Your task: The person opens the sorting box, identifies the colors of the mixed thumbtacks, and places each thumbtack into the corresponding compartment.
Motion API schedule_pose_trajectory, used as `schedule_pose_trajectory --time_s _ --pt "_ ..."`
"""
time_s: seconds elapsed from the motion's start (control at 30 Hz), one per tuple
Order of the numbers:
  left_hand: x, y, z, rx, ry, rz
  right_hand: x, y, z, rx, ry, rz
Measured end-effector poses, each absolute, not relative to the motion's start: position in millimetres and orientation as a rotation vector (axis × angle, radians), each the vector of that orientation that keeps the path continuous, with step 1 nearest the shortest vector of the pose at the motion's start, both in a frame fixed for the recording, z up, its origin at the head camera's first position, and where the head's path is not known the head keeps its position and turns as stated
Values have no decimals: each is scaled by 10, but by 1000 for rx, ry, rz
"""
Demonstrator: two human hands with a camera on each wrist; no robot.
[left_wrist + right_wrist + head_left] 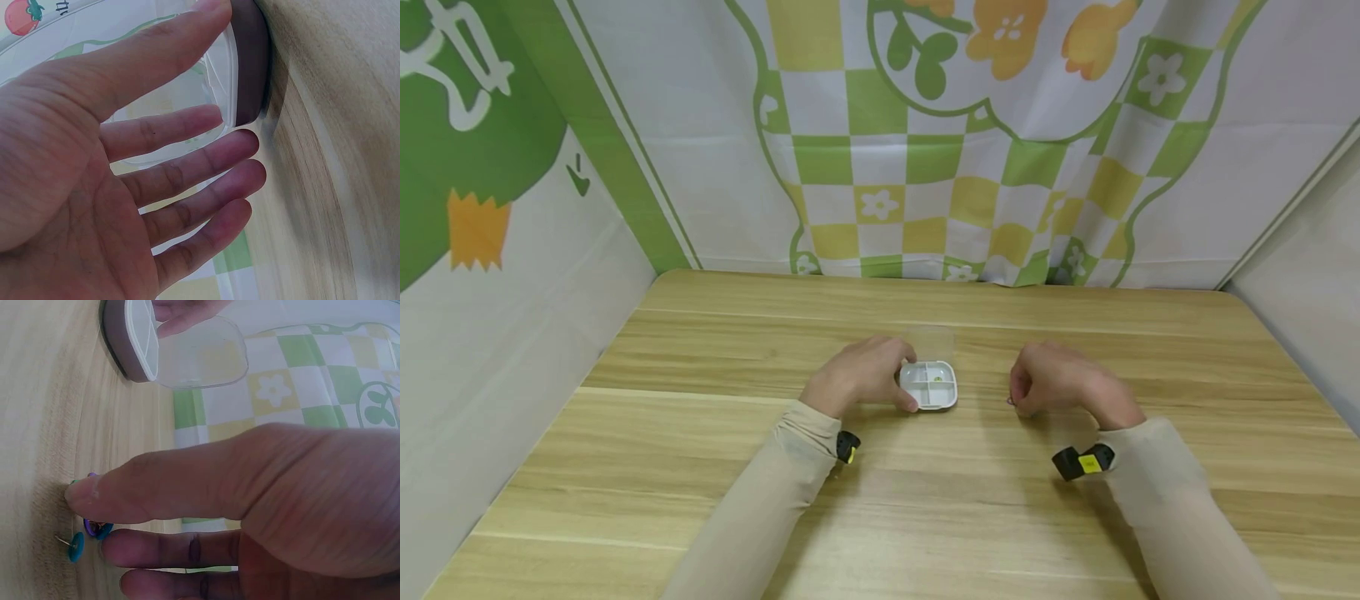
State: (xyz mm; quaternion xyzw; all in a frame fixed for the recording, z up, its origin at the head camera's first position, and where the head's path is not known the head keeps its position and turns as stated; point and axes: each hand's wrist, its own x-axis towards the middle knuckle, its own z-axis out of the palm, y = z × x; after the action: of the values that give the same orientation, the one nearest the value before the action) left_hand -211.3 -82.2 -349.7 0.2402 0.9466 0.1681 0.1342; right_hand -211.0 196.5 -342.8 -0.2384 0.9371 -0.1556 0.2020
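Showing a wooden table, the head view has two bare hands working near its far edge, about midway between its left and right edges. Between them, well apart from the right hand, lies a small white box with four compartments. It is close to square, so no long axis stands out, and its sides run roughly along the table's edges. A clear lid stands open on the side toward the table's far edge. One tiny yellow-green piece lies in the far right compartment.

The left hand grips the box by its left side, thumb at the near corner and a finger at the far one; the other fingers fan out loosely.

The key relation runs sideways: the box lies to the right hand's left, while a few small tacks lie right at that hand's fingertips, nearer the table's right edge than the box. In the right wrist view the thumb touches the cluster, where a purple tack shows; beside it a teal tack rests tipped on its side, its pin pointing away from the fingers. The forefinger is hidden behind the thumb, so I cannot tell whether a tack is pinched. The right hand is clearly the nearer one to the tacks; the left is nearer the box.
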Motion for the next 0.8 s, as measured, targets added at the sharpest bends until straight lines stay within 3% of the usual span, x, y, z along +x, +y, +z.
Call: schedule_pose_trajectory --time_s 0.8 --pt "-2113 -827 -3491 692 2737 507 -2101 1959 -3401 -743 2658 -468"
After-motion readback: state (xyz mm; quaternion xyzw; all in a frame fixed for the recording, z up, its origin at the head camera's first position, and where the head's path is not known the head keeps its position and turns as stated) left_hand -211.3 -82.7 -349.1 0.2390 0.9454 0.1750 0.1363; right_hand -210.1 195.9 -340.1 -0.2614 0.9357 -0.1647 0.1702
